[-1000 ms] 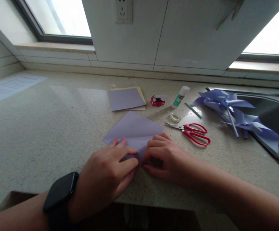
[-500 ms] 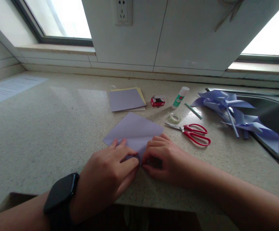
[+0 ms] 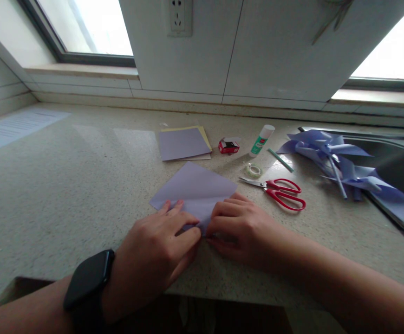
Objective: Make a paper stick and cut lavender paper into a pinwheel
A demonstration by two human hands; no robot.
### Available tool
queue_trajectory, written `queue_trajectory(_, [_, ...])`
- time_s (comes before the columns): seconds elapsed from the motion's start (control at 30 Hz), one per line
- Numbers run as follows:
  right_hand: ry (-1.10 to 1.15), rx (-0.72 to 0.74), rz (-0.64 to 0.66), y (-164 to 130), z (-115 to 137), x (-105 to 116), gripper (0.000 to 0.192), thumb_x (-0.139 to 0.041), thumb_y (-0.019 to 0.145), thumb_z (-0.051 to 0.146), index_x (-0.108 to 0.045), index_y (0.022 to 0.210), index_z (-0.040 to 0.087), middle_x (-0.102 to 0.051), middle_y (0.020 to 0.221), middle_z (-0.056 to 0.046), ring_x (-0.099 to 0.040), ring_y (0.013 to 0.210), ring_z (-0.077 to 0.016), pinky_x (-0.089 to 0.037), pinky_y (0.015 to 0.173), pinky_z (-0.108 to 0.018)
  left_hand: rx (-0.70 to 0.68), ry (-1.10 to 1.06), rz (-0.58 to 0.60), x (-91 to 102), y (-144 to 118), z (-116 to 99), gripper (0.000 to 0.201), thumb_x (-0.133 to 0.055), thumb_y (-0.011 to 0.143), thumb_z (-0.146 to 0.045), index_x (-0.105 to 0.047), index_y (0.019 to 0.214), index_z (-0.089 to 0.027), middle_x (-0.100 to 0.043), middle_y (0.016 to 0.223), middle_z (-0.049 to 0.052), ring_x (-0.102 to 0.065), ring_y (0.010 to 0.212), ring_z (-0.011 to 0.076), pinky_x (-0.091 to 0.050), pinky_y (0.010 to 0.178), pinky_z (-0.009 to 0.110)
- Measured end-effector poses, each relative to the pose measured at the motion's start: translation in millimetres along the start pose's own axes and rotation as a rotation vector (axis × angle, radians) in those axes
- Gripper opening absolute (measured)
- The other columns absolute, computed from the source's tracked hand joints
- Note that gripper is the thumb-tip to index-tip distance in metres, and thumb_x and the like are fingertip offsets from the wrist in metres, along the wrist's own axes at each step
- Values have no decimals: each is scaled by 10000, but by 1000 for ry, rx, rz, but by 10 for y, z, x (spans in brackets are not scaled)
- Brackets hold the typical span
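While the left hand lies palm down, fingers spread on the paper near the front edge of the counter, the right hand curls at the paper's nearest corner; whether its fingers pinch it cannot be told. Both forearms angle inward.

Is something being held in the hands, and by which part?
The creased purple sheet: the left hand lies across its near-left edge, the right hand at its near corner; whether either pinches it cannot be told.

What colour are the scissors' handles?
Red: the scissors' handles show best in the head view.
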State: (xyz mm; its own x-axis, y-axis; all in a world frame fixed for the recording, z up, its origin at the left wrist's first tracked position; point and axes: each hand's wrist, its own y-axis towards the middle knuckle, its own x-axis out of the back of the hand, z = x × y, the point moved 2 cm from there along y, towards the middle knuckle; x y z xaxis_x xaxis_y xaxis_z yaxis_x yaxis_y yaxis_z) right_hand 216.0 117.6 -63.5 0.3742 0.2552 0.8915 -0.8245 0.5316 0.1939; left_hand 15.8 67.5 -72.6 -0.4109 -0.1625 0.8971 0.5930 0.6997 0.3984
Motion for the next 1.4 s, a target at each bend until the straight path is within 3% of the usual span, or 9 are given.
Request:
queue_trajectory(0.3, [-115,81,-59,-27,-48,-56,74,-648,933,252,-699,894,215,-685,851,0,-600,773,-166,-401,826,-355,-15,25,-5,5,12,-4,176,-597,930,-145,-698,1071,-176,-744,1068,80,-713,1065,357,-591,933,638])
queue_trajectory(0.5, [-259,144,-99,-69,32,-17,214,-589,970,254,-665,777,199,-640,781,6,-556,696,-149,-416,799,-358,-33,34,-17,-4,-9,4,182,-609,924,-154,-711,1074,-158,-754,1084,91,-710,1084,364,-606,925,620])
queue_trajectory(0.67, [-319,162,-140,-94,112,26,204,-552,982,231,-716,867,193,-653,772,-4,-565,695,-158,-432,761,-367,-77,61,-22,-10,-8,-6,219,-595,933,-145,-714,1114,-119,-760,1096,112,-712,1082,368,-608,929,613])
queue_trajectory(0.83, [-293,126,-157,-95,95,39,178,-580,951,227,-721,1046,175,-700,913,-45,-632,858,-204,-486,823,-387,-109,120,-32,14,21,-38,279,-547,950,-135,-701,1174,-71,-741,1180,162,-681,1147,372,-570,980,629])
queue_trajectory(0.93, [-252,111,-114,-109,60,35,215,-581,941,195,-705,1114,171,-705,975,-65,-651,902,-198,-516,840,-370,-101,115,-33,-4,20,-29,318,-530,952,-132,-675,1222,-47,-721,1227,180,-691,1131,330,-596,978,548])
queue_trajectory(1.03, [-273,105,-77,-122,30,15,230,-575,946,190,-697,1139,164,-700,978,-81,-645,906,-202,-532,821,-364,-77,95,-6,-37,13,-7,336,-535,939,-137,-663,1234,-42,-717,1218,183,-700,1096,302,-628,933,478])
queue_trajectory(1.4, [-395,105,-27,-95,98,-3,223,-547,944,155,-700,1106,136,-689,1016,-116,-597,929,-238,-537,820,-397,-17,132,77,-54,33,-15,454,-536,901,-120,-580,1343,-28,-674,1267,205,-669,1131,316,-616,939,504])
